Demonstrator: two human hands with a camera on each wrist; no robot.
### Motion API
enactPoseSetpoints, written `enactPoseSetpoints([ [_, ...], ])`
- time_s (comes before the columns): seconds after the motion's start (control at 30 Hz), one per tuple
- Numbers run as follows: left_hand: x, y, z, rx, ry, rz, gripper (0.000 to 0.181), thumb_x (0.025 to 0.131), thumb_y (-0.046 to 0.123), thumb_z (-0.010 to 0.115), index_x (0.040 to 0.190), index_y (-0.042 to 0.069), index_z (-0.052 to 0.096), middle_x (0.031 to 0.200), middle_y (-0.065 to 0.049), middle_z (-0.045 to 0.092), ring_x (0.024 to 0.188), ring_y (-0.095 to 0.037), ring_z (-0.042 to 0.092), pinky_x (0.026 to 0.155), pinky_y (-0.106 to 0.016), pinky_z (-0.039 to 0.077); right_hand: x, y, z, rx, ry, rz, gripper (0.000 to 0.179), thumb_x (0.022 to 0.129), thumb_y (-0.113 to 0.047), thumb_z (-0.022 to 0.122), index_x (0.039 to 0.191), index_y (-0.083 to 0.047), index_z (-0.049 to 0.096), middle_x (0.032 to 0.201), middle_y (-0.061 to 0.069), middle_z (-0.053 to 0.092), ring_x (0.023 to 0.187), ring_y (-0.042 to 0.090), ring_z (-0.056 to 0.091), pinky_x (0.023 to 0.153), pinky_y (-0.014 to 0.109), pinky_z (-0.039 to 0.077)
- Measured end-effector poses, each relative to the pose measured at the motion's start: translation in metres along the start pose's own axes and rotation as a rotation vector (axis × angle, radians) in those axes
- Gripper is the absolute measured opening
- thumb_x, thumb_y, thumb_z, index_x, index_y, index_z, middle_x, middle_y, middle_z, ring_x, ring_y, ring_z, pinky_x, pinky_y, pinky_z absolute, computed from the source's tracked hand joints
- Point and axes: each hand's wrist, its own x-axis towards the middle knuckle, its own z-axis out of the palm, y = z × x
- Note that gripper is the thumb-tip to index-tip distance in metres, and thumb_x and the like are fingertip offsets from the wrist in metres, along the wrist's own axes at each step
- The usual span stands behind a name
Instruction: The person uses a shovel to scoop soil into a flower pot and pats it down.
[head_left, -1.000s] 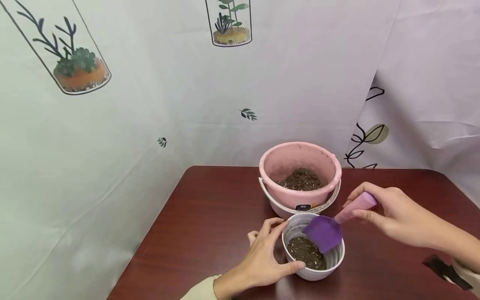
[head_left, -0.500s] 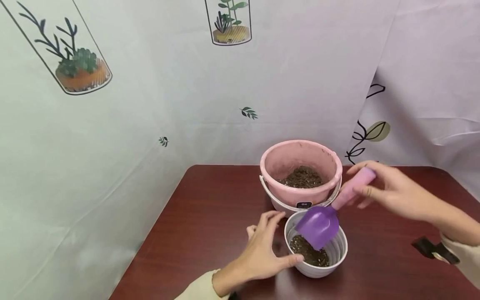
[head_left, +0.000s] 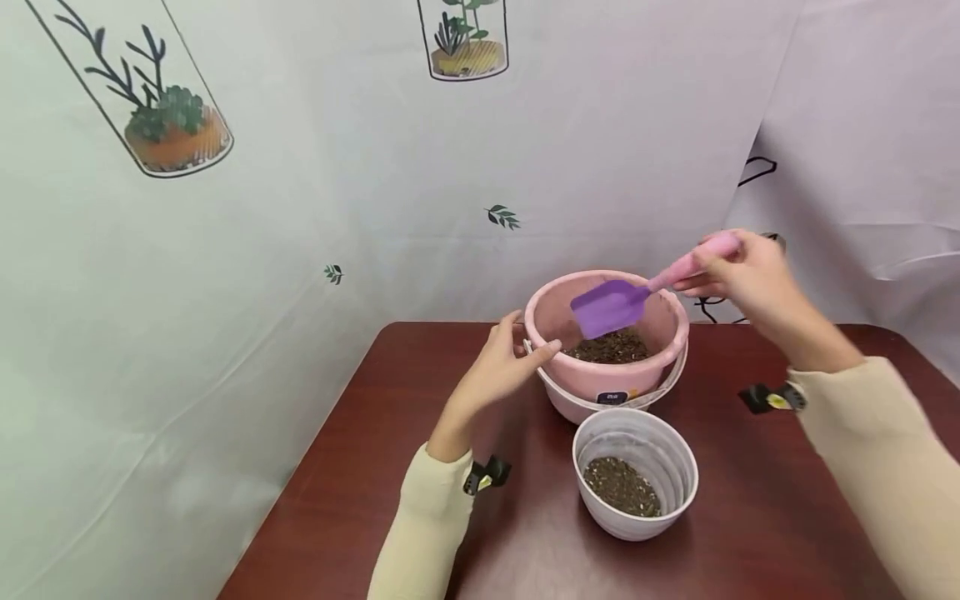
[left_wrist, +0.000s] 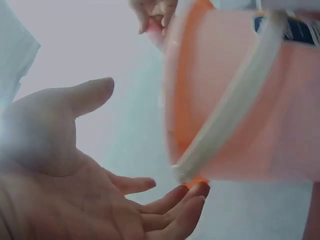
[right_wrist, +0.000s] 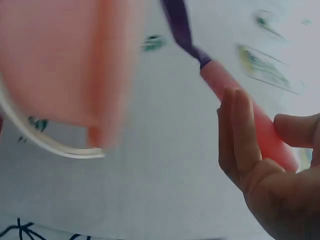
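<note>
My right hand (head_left: 750, 271) grips the pink handle of a garden trowel (head_left: 611, 308). Its purple blade hovers over the mouth of a pink bucket (head_left: 600, 379). Dark soil (head_left: 615, 346) lies inside the bucket. At the bucket's left rim is my left hand (head_left: 495, 367), thumb spread wide; in the left wrist view the fingertips (left_wrist: 200, 190) are by the end of the bucket's white handle (left_wrist: 235, 105). A white ribbed pot (head_left: 633, 521) with soil (head_left: 622, 486) in its bottom stands in front of the bucket. The right wrist view shows fingers and thumb around the trowel's handle (right_wrist: 265, 125).
Everything stands on a dark red-brown table (head_left: 360, 467). A pale curtain (head_left: 360, 150) printed with plants hangs behind and to the left. Small black devices are strapped to both wrists.
My right hand has lifted the trowel out of the white pot and up over the bucket. My left hand has left the pot and moved up to the bucket's left rim.
</note>
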Motion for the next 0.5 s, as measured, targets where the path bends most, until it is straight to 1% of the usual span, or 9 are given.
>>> enactPoseSetpoints([
  [0.03, 0.004, -0.002, 0.001, -0.004, 0.011, -0.010, 0.078, 0.091, 0.036, 0.070, 0.147, -0.004, 0.032, 0.121, -0.015, 0.055, 0.099, -0.024, 0.055, 0.083, -0.032, 0.046, 0.005, 0.005, 0.005, -0.146, 0.046, -0.001, 0.025, 0.101, -0.006, 0.055, 0.106, 0.019, 0.053, 0.086, 0.014, 0.074, 0.073, 0.015, 0.074, 0.067, 0.027, 0.057],
  [0.1, 0.008, -0.006, 0.004, -0.017, 0.019, -0.028, 0.078, 0.091, 0.035, 0.070, 0.147, -0.005, 0.033, 0.120, -0.016, 0.057, 0.098, -0.024, 0.054, 0.081, -0.032, 0.046, 0.012, 0.014, 0.012, -0.439, 0.099, -0.014, 0.026, 0.098, -0.008, 0.060, 0.111, 0.013, 0.053, 0.083, 0.009, 0.072, 0.068, 0.005, 0.069, 0.065, 0.019, 0.054],
  [0.13, 0.008, -0.009, 0.005, -0.026, 0.017, -0.044, 0.078, 0.091, 0.035, 0.070, 0.147, -0.005, 0.033, 0.122, -0.016, 0.057, 0.100, -0.024, 0.056, 0.082, -0.031, 0.047, 0.014, 0.018, 0.014, -0.579, 0.104, -0.033, 0.026, 0.097, -0.008, 0.062, 0.112, 0.011, 0.054, 0.082, 0.008, 0.070, 0.066, 0.003, 0.066, 0.062, 0.018, 0.052],
  [0.17, 0.008, -0.012, 0.007, -0.040, 0.012, -0.059, 0.078, 0.091, 0.035, 0.070, 0.147, -0.005, 0.033, 0.124, -0.017, 0.057, 0.101, -0.024, 0.058, 0.082, -0.032, 0.049, 0.015, 0.022, 0.015, -0.697, 0.105, -0.055, 0.025, 0.095, -0.007, 0.064, 0.112, 0.008, 0.056, 0.081, 0.008, 0.068, 0.065, 0.003, 0.063, 0.061, 0.017, 0.049],
  [0.23, 0.008, -0.019, 0.009, -0.069, 0.006, -0.095, 0.077, 0.092, 0.034, 0.070, 0.148, -0.004, 0.033, 0.131, -0.018, 0.057, 0.105, -0.026, 0.062, 0.085, -0.034, 0.052, 0.017, 0.027, 0.016, -0.850, 0.063, -0.110, 0.023, 0.092, -0.006, 0.067, 0.109, 0.004, 0.058, 0.080, 0.012, 0.067, 0.065, 0.010, 0.060, 0.060, 0.023, 0.045],
  [0.27, 0.008, -0.022, 0.009, -0.088, 0.006, -0.113, 0.077, 0.092, 0.033, 0.070, 0.148, -0.004, 0.033, 0.133, -0.018, 0.056, 0.107, -0.028, 0.063, 0.086, -0.035, 0.053, 0.017, 0.029, 0.017, -0.901, 0.040, -0.138, 0.022, 0.091, -0.006, 0.068, 0.108, 0.002, 0.058, 0.078, 0.013, 0.067, 0.066, 0.014, 0.059, 0.060, 0.026, 0.044],
  [0.33, 0.009, -0.028, 0.010, -0.116, 0.006, -0.132, 0.076, 0.092, 0.033, 0.070, 0.149, -0.003, 0.034, 0.136, -0.018, 0.055, 0.109, -0.030, 0.064, 0.088, -0.037, 0.054, 0.019, 0.032, 0.017, -0.951, -0.003, -0.199, 0.021, 0.090, -0.004, 0.069, 0.107, 0.000, 0.056, 0.077, 0.014, 0.068, 0.065, 0.023, 0.061, 0.059, 0.034, 0.046],
  [0.4, 0.011, -0.031, 0.011, -0.141, 0.011, -0.121, 0.075, 0.092, 0.032, 0.070, 0.148, -0.002, 0.035, 0.136, -0.018, 0.055, 0.111, -0.031, 0.064, 0.089, -0.038, 0.053, 0.021, 0.032, 0.018, -0.983, -0.021, -0.264, 0.021, 0.090, -0.001, 0.066, 0.106, 0.001, 0.053, 0.075, 0.017, 0.068, 0.065, 0.031, 0.063, 0.057, 0.042, 0.047],
  [0.5, 0.016, -0.033, 0.012, -0.173, 0.005, -0.087, 0.075, 0.092, 0.033, 0.070, 0.149, 0.000, 0.034, 0.137, -0.017, 0.053, 0.113, -0.031, 0.062, 0.091, -0.039, 0.052, 0.026, 0.032, 0.021, -1.018, -0.022, -0.334, 0.020, 0.089, 0.003, 0.061, 0.106, 0.004, 0.049, 0.075, 0.020, 0.068, 0.064, 0.039, 0.064, 0.056, 0.051, 0.048],
])
